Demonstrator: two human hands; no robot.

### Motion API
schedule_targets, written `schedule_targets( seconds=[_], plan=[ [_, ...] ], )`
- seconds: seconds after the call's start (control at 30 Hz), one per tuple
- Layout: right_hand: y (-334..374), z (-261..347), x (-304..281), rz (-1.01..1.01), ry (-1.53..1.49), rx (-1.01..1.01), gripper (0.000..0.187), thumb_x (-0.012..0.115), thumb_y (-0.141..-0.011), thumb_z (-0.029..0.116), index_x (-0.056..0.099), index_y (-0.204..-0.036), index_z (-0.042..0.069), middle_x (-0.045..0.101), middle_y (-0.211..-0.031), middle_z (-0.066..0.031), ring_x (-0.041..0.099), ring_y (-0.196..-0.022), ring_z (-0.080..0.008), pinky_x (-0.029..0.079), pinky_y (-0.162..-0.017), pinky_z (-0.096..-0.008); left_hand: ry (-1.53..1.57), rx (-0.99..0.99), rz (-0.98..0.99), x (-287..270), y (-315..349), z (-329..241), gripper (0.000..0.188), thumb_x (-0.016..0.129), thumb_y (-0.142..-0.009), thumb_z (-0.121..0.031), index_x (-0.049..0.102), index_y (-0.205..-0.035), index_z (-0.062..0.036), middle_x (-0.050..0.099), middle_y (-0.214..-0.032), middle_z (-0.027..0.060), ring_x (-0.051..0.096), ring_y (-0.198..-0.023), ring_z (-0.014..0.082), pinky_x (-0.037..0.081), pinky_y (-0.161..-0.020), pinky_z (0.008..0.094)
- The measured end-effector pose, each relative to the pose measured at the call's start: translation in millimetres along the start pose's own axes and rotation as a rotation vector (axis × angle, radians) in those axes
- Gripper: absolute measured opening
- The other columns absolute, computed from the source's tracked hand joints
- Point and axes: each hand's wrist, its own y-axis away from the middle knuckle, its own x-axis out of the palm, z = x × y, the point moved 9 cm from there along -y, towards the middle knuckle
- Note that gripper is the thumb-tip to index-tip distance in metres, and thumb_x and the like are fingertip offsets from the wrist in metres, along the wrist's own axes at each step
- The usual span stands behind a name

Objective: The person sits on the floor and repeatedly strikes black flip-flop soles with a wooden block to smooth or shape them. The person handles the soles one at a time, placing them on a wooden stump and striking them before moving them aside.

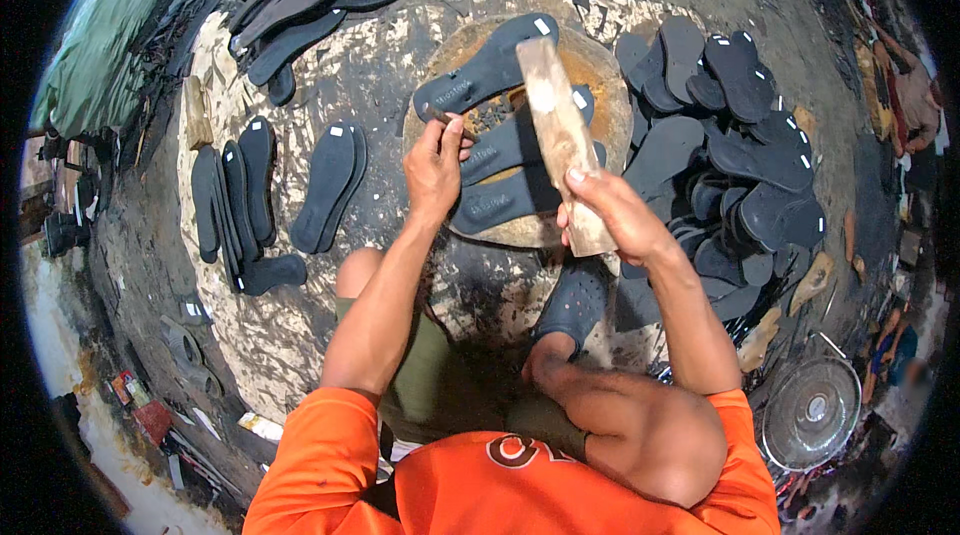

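My left hand (432, 175) is closed around a short dark rod (436, 115), punch-like in shape, beside the near end of a black sole (490, 60). My right hand (625, 215) grips the lower end of a flat wooden bar (553, 120), tilted over the work. Beneath both hands lies a round wooden block (610, 80) with a worn brown top. Two more black soles, the middle one (497, 150) and the nearest one (505, 197), rest on it, partly hidden by the bar. Small black scraps (490, 118) lie between the soles.
A large heap of black soles (765, 160) spreads to the right. Groups of soles lie at the left (256, 180) and far left (300, 10). My clog-covered foot (575, 300) is close to the block. A round metal fan guard (812, 415) stands at the lower right.
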Motion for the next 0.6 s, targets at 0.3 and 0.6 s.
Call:
schedule_targets(
  seconds=[0.3, 0.6],
  plan=[
    [111, 169, 44, -0.191, 0.036, -0.636, 0.045, 0.060, -0.102, 0.043, 0.061, -0.112, -0.001, 0.068, -0.092, -0.0124, 0.067, -0.079, -0.0202, 0.056, -0.071, -0.0335, -0.341, 0.271, 0.012, 0, 9, -24, 0.019, 0.067, -0.100, -0.020, 0.071, -0.105, -0.0020, 0.071, -0.086, 0.0133, 0.071, -0.078, 0.0294, 0.054, -0.071, 0.0393],
    [7, -44, 14, -0.019, 0.687, -0.090, 0.060, 0.058, -0.103, 0.049, 0.055, -0.132, -0.003, 0.066, -0.105, -0.0123, 0.063, -0.094, -0.0202, 0.052, -0.088, -0.0383, -0.445, 0.636, 0.069, 14, 38, -26, 0.017, 0.069, -0.094, -0.011, 0.071, -0.109, -0.0040, 0.069, -0.101, 0.0173, 0.067, -0.093, 0.0365, 0.053, -0.078, 0.0446]
  ],
)
